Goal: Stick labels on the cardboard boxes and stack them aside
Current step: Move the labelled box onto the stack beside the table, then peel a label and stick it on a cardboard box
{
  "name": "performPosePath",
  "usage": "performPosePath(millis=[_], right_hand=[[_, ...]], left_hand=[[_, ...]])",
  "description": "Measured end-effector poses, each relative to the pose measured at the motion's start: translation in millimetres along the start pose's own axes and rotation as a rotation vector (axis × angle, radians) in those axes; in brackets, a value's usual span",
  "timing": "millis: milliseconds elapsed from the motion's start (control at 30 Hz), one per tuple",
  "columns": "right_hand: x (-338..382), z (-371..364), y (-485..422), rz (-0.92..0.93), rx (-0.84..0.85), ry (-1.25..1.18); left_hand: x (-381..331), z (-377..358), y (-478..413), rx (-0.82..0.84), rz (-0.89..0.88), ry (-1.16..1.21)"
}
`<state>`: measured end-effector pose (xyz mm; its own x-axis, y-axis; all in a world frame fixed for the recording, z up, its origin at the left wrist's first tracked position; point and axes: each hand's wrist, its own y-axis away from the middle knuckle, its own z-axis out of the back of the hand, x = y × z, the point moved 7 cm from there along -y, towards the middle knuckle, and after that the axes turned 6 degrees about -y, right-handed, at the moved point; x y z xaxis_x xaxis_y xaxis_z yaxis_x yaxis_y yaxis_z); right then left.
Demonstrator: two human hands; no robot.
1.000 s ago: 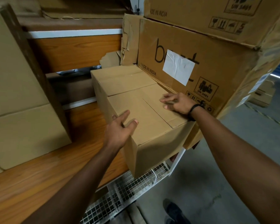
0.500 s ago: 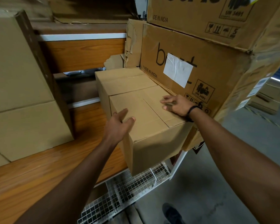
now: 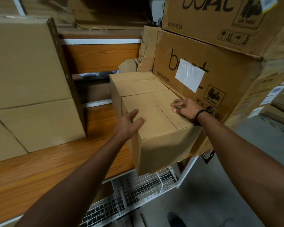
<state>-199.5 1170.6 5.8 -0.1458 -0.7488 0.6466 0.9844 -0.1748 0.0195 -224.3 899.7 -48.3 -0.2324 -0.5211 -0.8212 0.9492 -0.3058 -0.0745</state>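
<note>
A plain cardboard box point(image 3: 161, 141) sits at the front edge of a wooden shelf point(image 3: 44, 167), overhanging it slightly. My left hand point(image 3: 128, 125) presses against the box's left top edge, fingers spread. My right hand point(image 3: 184, 108) lies flat on the top right flap, a black band on its wrist. A second plain box point(image 3: 136, 82) stands directly behind the first. No label shows on either box.
A large printed box point(image 3: 220, 89) with a white label point(image 3: 189, 77) stands right of the boxes, another printed box point(image 3: 211, 18) on top. Stacked plain boxes point(image 3: 28, 89) fill the shelf's left. A wire mesh rack point(image 3: 138, 190) lies below; my shoe point(image 3: 176, 220) is on the grey floor.
Both hands stay on the front box, which has barely shifted. The camera has tilted up and drawn slightly closer.
</note>
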Motion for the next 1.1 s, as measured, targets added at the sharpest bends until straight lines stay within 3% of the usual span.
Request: performPosePath(millis=[200,367,533,700,833,1100], right_hand=[[22.4,-1.5,8.4,-0.016,-0.02,0.11],[83.8,-32.1,24.1,0.144,-0.054,0.004],[142.1,-76.7,25.9,0.265,0.022,-0.087],[212.1,-115.9,21.5,0.38,0.091,-0.126],[267.4,-143.2,6.9,0.423,0.148,-0.168],[378.6,-165.6,-30.2,0.414,-0.049,-0.257]], left_hand=[[-6.1,4.2,5.9,0.028,-0.015,0.08],[1.4,39.1,21.2,-0.087,-0.03,-0.016],[32.1,117.6,53.3,-0.181,0.004,-0.065],[64.1,223.0,74.5,-0.445,0.077,-0.099],[73.9,290.2,79.6,-0.564,0.083,-0.149],[102.6,375.3,58.7,-0.645,0.007,-0.318]])
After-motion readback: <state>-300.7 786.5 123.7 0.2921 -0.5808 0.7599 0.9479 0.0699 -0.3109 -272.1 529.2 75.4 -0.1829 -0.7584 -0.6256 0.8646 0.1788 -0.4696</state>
